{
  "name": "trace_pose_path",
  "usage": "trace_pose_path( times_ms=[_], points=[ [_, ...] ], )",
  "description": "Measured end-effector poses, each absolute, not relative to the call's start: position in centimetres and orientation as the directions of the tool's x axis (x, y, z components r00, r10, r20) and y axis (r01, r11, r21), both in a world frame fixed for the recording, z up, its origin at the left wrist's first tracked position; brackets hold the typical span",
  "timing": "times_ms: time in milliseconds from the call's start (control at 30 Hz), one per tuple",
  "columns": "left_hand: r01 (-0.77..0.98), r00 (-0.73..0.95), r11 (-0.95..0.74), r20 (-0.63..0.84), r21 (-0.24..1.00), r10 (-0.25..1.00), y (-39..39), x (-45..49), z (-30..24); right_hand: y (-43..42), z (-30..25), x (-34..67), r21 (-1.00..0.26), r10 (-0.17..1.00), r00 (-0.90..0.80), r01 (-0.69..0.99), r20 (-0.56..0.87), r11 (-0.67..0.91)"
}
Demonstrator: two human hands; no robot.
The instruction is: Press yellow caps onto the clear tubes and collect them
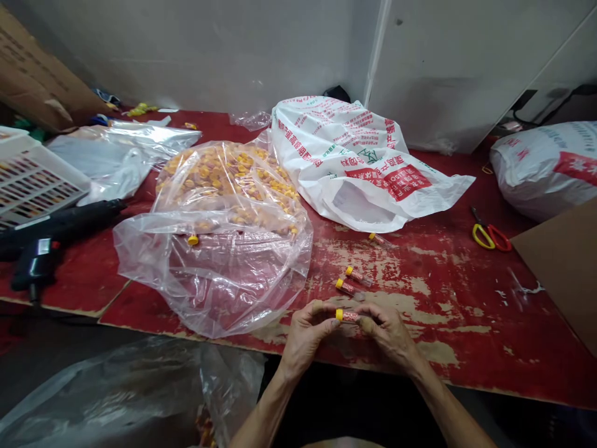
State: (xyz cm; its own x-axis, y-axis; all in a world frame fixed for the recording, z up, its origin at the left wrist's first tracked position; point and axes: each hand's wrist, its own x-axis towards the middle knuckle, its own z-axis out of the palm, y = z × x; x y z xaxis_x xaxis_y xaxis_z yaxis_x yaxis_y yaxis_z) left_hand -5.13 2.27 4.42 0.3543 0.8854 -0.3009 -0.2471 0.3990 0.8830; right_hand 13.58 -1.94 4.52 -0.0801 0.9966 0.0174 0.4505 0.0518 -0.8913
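This looks like a small workshop or packing room. The red table (448, 354) is worn through in pale patches and carries goods in bulk: a clear plastic bag (214, 274) full of yellow-capped tubes (233, 171), a printed white sack (336, 146). A black corded tool (69, 221), scissors (485, 236), a slatted basket (40, 177) and plain grey panels (233, 56) also suggest it.

The worktable (448, 336) has a red surface worn to tan patches. On it lie a clear plastic bag (214, 280) of yellow-capped vials (224, 174), a white printed sack (345, 149) just right of that, three loose vials (359, 276) in front of the sack, a black corded tool (65, 224) at the left, scissors (489, 236) with yellow and red handles, and a second sack (536, 168) at the right
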Motion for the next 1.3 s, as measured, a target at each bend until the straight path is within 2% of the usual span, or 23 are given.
trace_pose_path(
  times_ms=[167, 400, 567, 667, 767, 833, 933, 1167, 1300],
  points=[
    [-0.312, 0.345, 0.414, -0.304, 0.855, 0.888, 2.4, -5.5, 3.8, -2.0, 4.9, 13.3, -0.86, 0.994, -0.078, 0.499, 0.076, 0.105],
    [-0.201, 0.33, 0.4, -0.322, 0.894, 0.887, 2.2, -5.5, 3.7, -2.1, 4.2, 13.6, -0.839, 0.999, 0.002, 0.542, 0.052, 0.043],
    [-0.205, 0.345, 0.404, -0.321, 0.891, 0.882, 1.6, -5.0, 3.7, -2.1, 3.3, 13.5, -0.857, 0.993, 0.098, 0.515, 0.06, 0.001],
    [-0.182, 0.308, 0.308, -0.244, 0.934, 0.92, 1.6, -4.8, 3.9, -2.2, 3.1, 13.2, -0.87, 0.981, 0.181, 0.493, 0.067, -0.032],
    [-0.149, 0.282, 0.247, -0.198, 0.958, 0.939, 1.9, -5.0, 4.1, -2.4, 3.5, 13.1, -0.889, 0.987, 0.148, 0.457, 0.07, -0.006],
    [-0.155, 0.289, 0.261, -0.209, 0.953, 0.934, 2.0, -5.1, 4.1, -2.5, 3.8, 13.1, -0.899, 0.992, 0.097, 0.437, 0.075, 0.025],
    [-0.144, 0.295, 0.279, -0.228, 0.949, 0.928, 2.0, -5.4, 3.8, -2.7, 3.8, 13.4, -0.914, 0.998, 0.054, 0.405, 0.016, -0.008],
    [-0.117, 0.287, 0.274, -0.232, 0.955, 0.93, 1.9, -5.3, 3.3, -2.2, 3.3, 13.4, -0.895, 0.991, 0.124, 0.446, 0.058, -0.004],
    [-0.192, 0.243, 0.284, -0.235, 0.94, 0.941, 2.0, -5.2, 3.6, -2.1, 3.5, 12.6, -0.944, 0.984, 0.176, 0.318, -0.031, -0.087]
  ],
)
